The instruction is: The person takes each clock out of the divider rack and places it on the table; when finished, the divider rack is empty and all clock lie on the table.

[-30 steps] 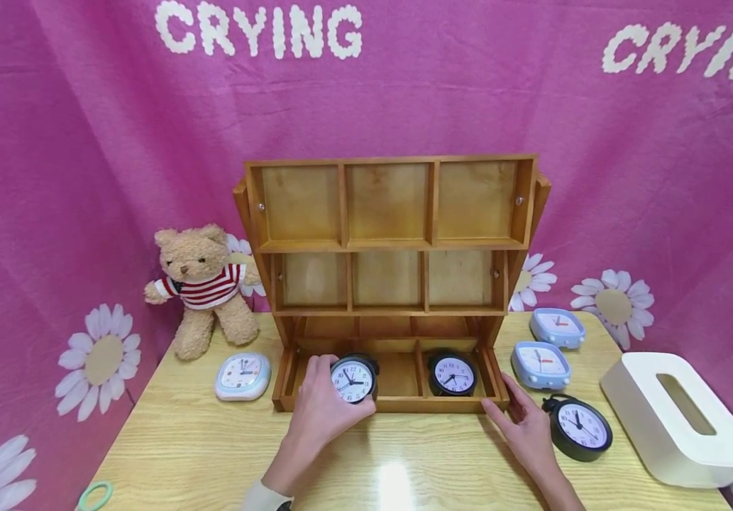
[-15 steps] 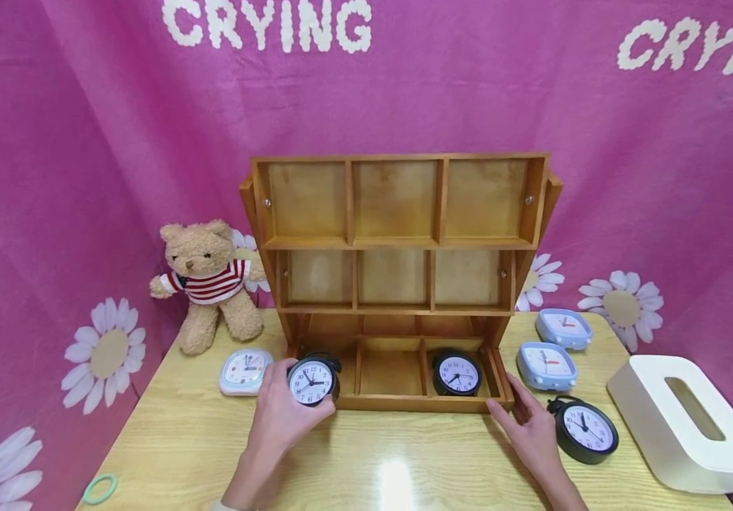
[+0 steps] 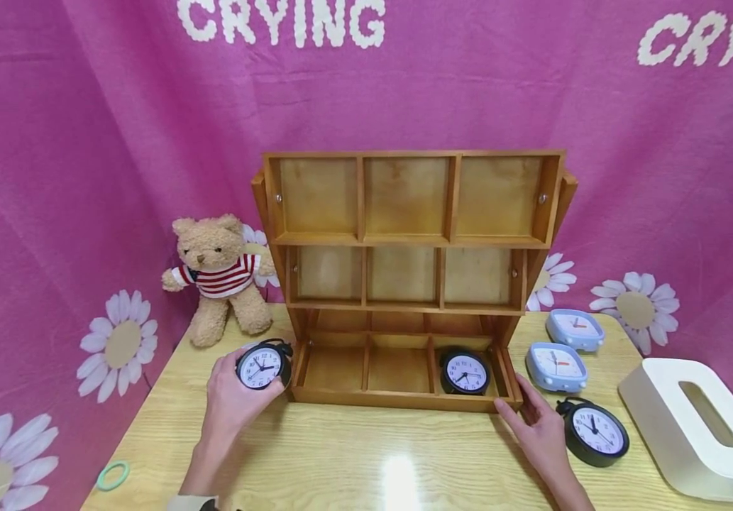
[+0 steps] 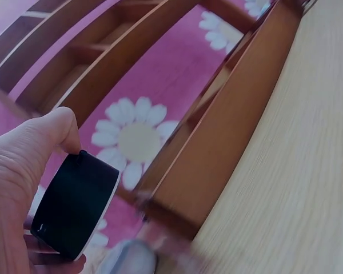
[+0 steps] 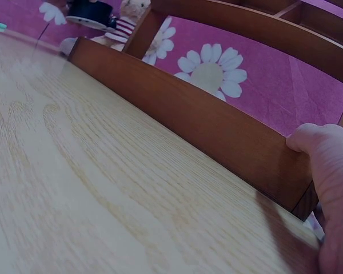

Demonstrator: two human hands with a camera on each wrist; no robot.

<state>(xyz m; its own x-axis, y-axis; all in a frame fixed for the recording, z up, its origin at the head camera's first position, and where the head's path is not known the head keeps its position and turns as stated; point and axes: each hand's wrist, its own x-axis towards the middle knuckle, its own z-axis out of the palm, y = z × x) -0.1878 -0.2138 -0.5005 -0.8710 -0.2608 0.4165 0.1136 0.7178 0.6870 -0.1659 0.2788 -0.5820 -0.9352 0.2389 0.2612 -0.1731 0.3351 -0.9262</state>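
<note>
My left hand (image 3: 235, 397) grips a round black alarm clock (image 3: 261, 367) with a white dial, raised just left of the wooden shelf (image 3: 398, 399). In the left wrist view, thumb and fingers close round the black body of the clock (image 4: 77, 205). My right hand (image 3: 540, 429) holds the shelf's front right corner, thumb on the front board and fingers along the outer side. Another black alarm clock (image 3: 465, 373) stands in the bottom row's right compartment. A pale blue clock (image 4: 128, 260) is mostly hidden behind my left hand in the head view.
Two blue clocks (image 3: 556, 367) and a third black alarm clock (image 3: 596, 434) lie right of the shelf. A white tissue box (image 3: 679, 433) stands beyond them. At the left are a teddy bear (image 3: 222, 277) and a green ring (image 3: 113, 475).
My left hand has lifted the black alarm clock out of the bottom row and carried it left, past the shelf's end. The right hand stays at the corner. The head view has shifted slightly.
</note>
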